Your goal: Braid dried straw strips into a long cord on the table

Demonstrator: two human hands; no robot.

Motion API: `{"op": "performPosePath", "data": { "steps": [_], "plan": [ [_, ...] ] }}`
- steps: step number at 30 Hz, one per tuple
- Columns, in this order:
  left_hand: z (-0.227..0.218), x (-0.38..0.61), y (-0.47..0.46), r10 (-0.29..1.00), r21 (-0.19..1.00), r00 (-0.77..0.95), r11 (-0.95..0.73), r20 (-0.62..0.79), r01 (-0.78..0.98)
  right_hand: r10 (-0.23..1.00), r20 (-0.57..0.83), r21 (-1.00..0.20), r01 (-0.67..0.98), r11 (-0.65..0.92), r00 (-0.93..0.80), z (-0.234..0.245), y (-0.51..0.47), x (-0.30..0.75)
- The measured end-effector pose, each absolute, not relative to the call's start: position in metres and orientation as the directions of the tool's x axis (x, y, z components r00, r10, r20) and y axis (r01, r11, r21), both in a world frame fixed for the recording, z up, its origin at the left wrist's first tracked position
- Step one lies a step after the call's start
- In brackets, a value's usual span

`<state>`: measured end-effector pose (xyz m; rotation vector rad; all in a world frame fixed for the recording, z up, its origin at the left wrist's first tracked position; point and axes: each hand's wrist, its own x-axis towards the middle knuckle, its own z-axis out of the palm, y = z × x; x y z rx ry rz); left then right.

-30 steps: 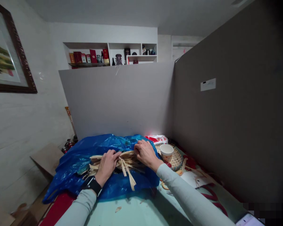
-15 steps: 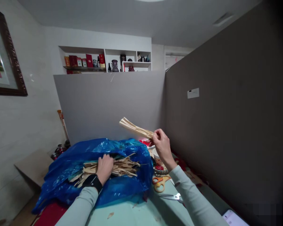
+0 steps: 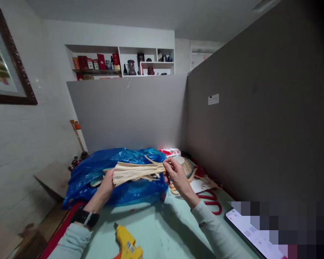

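Bundle of pale strips (image 3: 137,171) lies over blue bag (image 3: 120,198). Right hand (image 3: 176,176) pinches one end; left hand (image 3: 107,182) touches the other, its grip hidden, undetermined. Tabletop (image 3: 148,217) is open between bag edge and glue gun (image 3: 127,240).

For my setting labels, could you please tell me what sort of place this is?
Probably a home craft corner: yellow glue gun and red-handled scissors on the table, framed picture on the wall.

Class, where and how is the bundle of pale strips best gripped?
Probably at its narrow gathered end, from the person's right, with a pinch, as the right hand does; the bundle spreads wider toward the left hand.
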<state>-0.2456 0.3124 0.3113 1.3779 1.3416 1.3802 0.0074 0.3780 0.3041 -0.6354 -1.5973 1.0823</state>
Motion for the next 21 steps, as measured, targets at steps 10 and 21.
{"op": "performPosePath", "data": {
  "steps": [10, 21],
  "plan": [
    [0.324, -0.216, 0.212, 0.992, 0.973, 0.043, 0.124, -0.118, -0.192, 0.749, 0.481, -0.849, -0.029, 0.528, -0.455, 0.285, 0.333, 0.012],
    [0.292, -0.196, 0.209, 0.974, 0.972, -0.227, 0.047, 0.007, 0.232, 0.807, 0.398, -0.903, -0.032, 0.428, -0.436, 0.263, 0.325, 0.021]
  ]
}}
